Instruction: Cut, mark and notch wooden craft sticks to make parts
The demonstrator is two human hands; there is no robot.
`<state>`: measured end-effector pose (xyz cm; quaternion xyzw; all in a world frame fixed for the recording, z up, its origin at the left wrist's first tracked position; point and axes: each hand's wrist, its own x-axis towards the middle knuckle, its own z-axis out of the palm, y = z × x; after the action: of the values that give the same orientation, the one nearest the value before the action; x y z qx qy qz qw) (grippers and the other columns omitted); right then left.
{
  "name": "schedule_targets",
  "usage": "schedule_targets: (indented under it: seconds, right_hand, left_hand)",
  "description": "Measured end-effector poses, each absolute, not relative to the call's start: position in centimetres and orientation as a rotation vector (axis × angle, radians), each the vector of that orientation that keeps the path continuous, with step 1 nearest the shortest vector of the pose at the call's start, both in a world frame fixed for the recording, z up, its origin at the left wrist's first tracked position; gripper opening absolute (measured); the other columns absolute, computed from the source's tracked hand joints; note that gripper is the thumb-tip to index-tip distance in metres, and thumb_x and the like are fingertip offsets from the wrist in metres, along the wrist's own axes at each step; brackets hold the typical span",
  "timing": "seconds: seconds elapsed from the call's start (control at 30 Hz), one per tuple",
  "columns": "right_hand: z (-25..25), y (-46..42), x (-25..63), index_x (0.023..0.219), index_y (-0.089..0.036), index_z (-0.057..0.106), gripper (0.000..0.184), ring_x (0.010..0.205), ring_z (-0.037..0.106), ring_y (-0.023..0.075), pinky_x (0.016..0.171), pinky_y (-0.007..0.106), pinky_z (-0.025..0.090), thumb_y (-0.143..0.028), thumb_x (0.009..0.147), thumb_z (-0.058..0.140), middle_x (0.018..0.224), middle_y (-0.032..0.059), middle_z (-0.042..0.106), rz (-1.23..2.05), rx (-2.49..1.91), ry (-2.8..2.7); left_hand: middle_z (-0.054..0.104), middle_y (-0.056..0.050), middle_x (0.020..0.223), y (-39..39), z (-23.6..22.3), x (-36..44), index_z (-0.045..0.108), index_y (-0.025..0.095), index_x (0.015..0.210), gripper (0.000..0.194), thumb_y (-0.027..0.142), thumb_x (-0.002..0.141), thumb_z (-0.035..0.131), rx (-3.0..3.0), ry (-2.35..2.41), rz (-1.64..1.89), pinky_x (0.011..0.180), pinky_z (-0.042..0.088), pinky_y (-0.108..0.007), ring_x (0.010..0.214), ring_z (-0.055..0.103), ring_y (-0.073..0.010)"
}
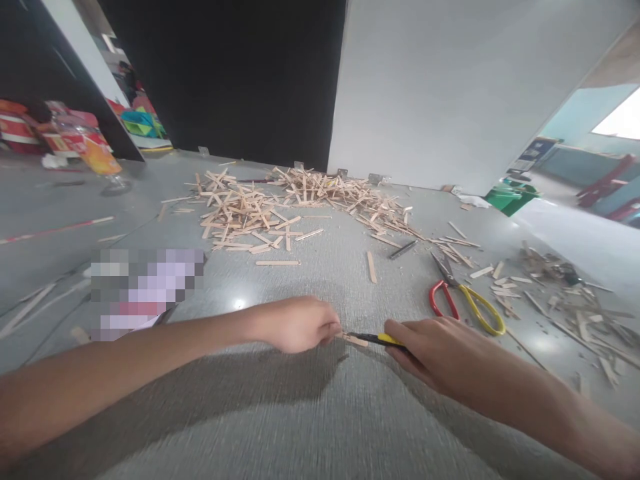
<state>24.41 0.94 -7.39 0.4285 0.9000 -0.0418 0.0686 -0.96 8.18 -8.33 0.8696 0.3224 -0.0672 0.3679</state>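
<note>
My left hand (299, 324) is closed in a pinch on one end of a small wooden stick piece (353, 340), low over the grey floor. My right hand (435, 352) is closed around a yellow and black cutter (376, 339), whose tip meets the stick piece. The two hands sit close together at the frame's centre, just in front of me.
A big heap of wooden sticks (280, 203) lies ahead near the wall. Red and yellow handled scissors (463, 299) lie to the right, with wood scraps (560, 293) beyond. A dark blade (403, 250) and loose sticks lie between. A blurred patch (143, 287) is at left.
</note>
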Motion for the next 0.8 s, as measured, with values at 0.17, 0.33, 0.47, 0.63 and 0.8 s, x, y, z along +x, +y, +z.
schedule_targets:
  seconds: [0.17, 0.33, 0.47, 0.63, 0.8]
  right_hand:
    - [-7.73, 1.14, 24.43, 0.086, -0.024, 0.053, 0.018, 0.057, 0.069, 0.0219, 0.051, 0.033, 0.024, -0.019, 0.104, 0.056, 0.073, -0.0016, 0.068, -0.092, 1.279, 2.741]
    - [-7.97, 1.19, 24.55, 0.085, -0.024, 0.052, 0.019, 0.054, 0.068, 0.0206, 0.049, 0.033, 0.022, -0.018, 0.103, 0.056, 0.070, -0.0024, 0.067, -0.045, 1.241, 2.811]
    - [-7.69, 1.10, 24.58, 0.085, -0.024, 0.052, 0.019, 0.055, 0.068, 0.0199, 0.049, 0.032, 0.024, -0.019, 0.103, 0.056, 0.070, -0.0025, 0.068, -0.081, 1.261, 2.792]
    - [-7.46, 1.08, 24.46, 0.087, -0.024, 0.053, 0.018, 0.059, 0.070, 0.0214, 0.051, 0.033, 0.025, -0.020, 0.104, 0.055, 0.073, -0.0013, 0.068, -0.124, 1.303, 2.759]
    - [-7.93, 1.17, 24.40, 0.087, -0.024, 0.054, 0.017, 0.060, 0.070, 0.0224, 0.052, 0.033, 0.026, -0.018, 0.103, 0.057, 0.074, -0.0016, 0.069, -0.126, 1.288, 2.755]
  left_hand:
    - [0.049, 0.003, 0.059, 8.20, -8.08, -0.89, 0.048, 0.020, 0.065, 0.037, 0.023, 0.101, 0.040, 2.226, 0.823, -0.191, 0.057, 0.031, -0.027, 0.056, 0.046, -0.0140]
    - [0.048, 0.003, 0.058, 8.16, -7.76, -0.78, 0.050, 0.019, 0.066, 0.036, 0.020, 0.100, 0.040, 2.220, 0.828, -0.192, 0.057, 0.031, -0.027, 0.054, 0.044, -0.0134]
    - [0.050, 0.003, 0.059, 8.17, -7.64, -0.70, 0.053, 0.019, 0.065, 0.035, 0.018, 0.099, 0.041, 2.218, 0.820, -0.197, 0.058, 0.032, -0.027, 0.056, 0.046, -0.0138]
    - [0.050, 0.003, 0.059, 8.25, -7.79, -0.74, 0.055, 0.019, 0.066, 0.036, 0.019, 0.099, 0.042, 2.220, 0.819, -0.189, 0.057, 0.032, -0.027, 0.056, 0.046, -0.0142]
    - [0.050, 0.003, 0.059, 8.30, -7.91, -0.76, 0.053, 0.019, 0.065, 0.034, 0.017, 0.097, 0.043, 2.228, 0.811, -0.193, 0.058, 0.031, -0.027, 0.056, 0.046, -0.0139]
